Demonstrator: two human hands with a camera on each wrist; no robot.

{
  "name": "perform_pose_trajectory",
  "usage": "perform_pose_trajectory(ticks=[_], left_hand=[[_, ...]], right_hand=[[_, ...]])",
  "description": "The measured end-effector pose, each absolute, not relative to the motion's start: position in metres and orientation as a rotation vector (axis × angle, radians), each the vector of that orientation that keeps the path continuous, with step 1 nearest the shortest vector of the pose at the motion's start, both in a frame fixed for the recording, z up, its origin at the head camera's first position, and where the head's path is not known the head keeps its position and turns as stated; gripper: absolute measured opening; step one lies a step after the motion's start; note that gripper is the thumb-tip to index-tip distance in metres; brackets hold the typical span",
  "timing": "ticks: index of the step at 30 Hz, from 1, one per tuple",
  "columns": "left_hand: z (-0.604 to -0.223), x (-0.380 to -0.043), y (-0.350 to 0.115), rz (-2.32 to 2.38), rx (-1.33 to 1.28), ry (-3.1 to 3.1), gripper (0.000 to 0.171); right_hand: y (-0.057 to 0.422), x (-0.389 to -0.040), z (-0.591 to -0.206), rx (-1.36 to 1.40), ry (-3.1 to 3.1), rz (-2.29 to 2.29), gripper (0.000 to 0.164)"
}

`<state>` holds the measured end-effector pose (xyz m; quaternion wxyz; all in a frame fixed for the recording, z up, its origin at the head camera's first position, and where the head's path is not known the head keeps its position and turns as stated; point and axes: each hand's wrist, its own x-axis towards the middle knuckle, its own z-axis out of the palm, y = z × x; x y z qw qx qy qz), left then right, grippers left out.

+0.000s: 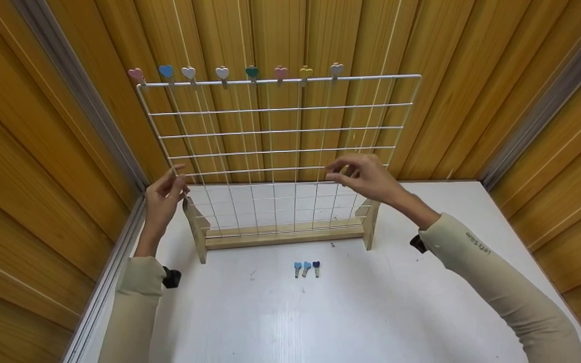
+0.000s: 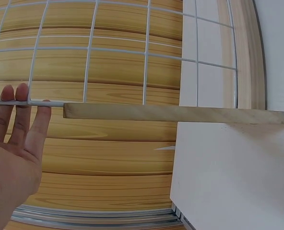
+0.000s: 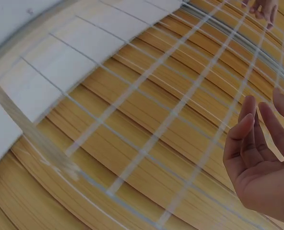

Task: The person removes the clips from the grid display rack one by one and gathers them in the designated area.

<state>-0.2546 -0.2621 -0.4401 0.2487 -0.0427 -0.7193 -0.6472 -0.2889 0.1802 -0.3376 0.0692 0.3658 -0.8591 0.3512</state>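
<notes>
A: What does the left hand (image 1: 163, 201) have hold of?

B: The side wire of a wire grid (image 1: 298, 151). Its fingers are spread a little, and their tips hook round the thin metal, with the thumb on the other side.

A: And the right hand (image 1: 363, 176)?

B: It is raised near the right half of the grid, fingers loosely bent, with a gap between thumb and forefinger and nothing pinched there. (Whether a fingertip brushes a wire, I can't tell.)

A: Describe the grid itself.

B: Slim, smooth white wires cross into rectangles inside a rounded-corner frame. It stands between the two hands and rises well above both sets of fingers.

A: What carries it?

B: A pale wooden stand (image 1: 285, 239), flat-sided, with grain streaks. One of its side pieces (image 2: 178, 113) begins just below the left fingers; the bottom rail runs lower than both hands.

A: Anything higher up?

B: Eight heart-headed clips (image 1: 252, 72) along the top wire, above the fingers, in pink, blue, white, green, yellow and a greyish tone.

A: And beneath?

B: Three loose clips (image 1: 306, 267), two light blue and one navy, lie side by side well below the right fingertips on a white, faintly glossy table (image 1: 250, 312). Behind everything, the ridged panels (image 1: 462, 126) have a wood-grain pattern.
</notes>
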Motion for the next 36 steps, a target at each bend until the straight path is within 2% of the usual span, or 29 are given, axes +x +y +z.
perform_pose_trajectory(ticks=[13, 18, 24, 30, 36], left_hand=[[-0.436, -0.254, -0.260, -1.785, -0.069, -1.987, 0.033], [-0.433, -0.249, -0.261, -1.785, -0.058, -1.997, 0.033], [-0.439, -0.254, -0.264, -1.788, -0.062, -1.974, 0.033], [-0.443, -0.249, -0.264, -1.767, -0.066, -1.963, 0.032], [-0.445, -0.245, -0.268, -1.768, -0.034, -1.974, 0.033]], right_hand=[[0.159, -0.282, -0.254, 0.842, -2.214, 1.290, 0.025], [0.143, -0.282, -0.237, 0.754, -2.020, 1.342, 0.038], [0.131, -0.291, -0.223, 0.724, -2.060, 1.511, 0.053], [0.124, -0.303, -0.227, 0.699, -2.080, 1.830, 0.044], [0.114, -0.313, -0.234, 0.707, -1.972, 1.887, 0.031]])
